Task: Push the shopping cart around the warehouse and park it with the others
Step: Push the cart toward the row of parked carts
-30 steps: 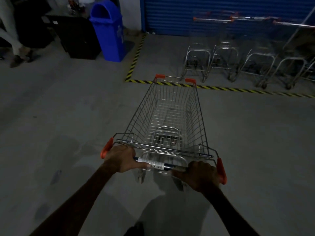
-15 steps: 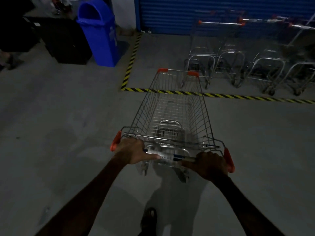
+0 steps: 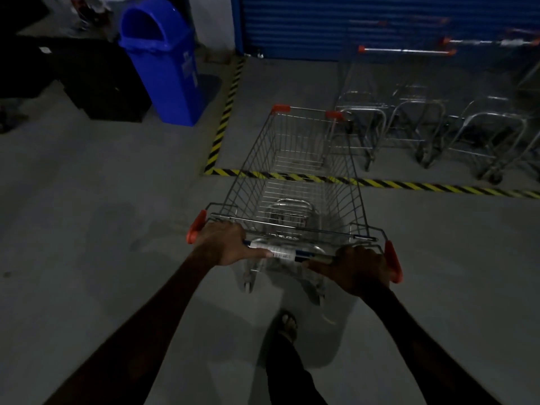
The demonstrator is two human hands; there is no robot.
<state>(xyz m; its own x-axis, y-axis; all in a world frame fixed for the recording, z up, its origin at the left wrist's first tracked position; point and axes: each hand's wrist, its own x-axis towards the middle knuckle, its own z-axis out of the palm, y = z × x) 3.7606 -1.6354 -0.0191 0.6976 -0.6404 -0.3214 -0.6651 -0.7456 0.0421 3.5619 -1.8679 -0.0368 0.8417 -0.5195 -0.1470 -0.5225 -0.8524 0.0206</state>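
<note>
A wire shopping cart [image 3: 295, 176] with orange corner caps stands in front of me, its basket empty. My left hand [image 3: 225, 244] grips the left end of the cart handle [image 3: 287, 253], and my right hand [image 3: 358, 268] grips the right end. The cart's front half lies over a yellow-and-black floor stripe [image 3: 423, 185]. Beyond the stripe, to the right, a row of parked carts [image 3: 432, 124] stands against a blue roller shutter [image 3: 365, 21]. The nearest parked cart is just right of my cart's front corner.
A blue swing-lid bin [image 3: 163, 62] stands at the upper left beside a second striped line [image 3: 226, 112]. Dark boxes [image 3: 96, 80] sit left of the bin. My sandalled foot [image 3: 287, 323] shows below the cart. Bare grey concrete floor spreads left and right.
The cart has rolled forward and its front has crossed the striped line into the marked bay, closer to the parked carts. Both hands keep their grip on the handle.
</note>
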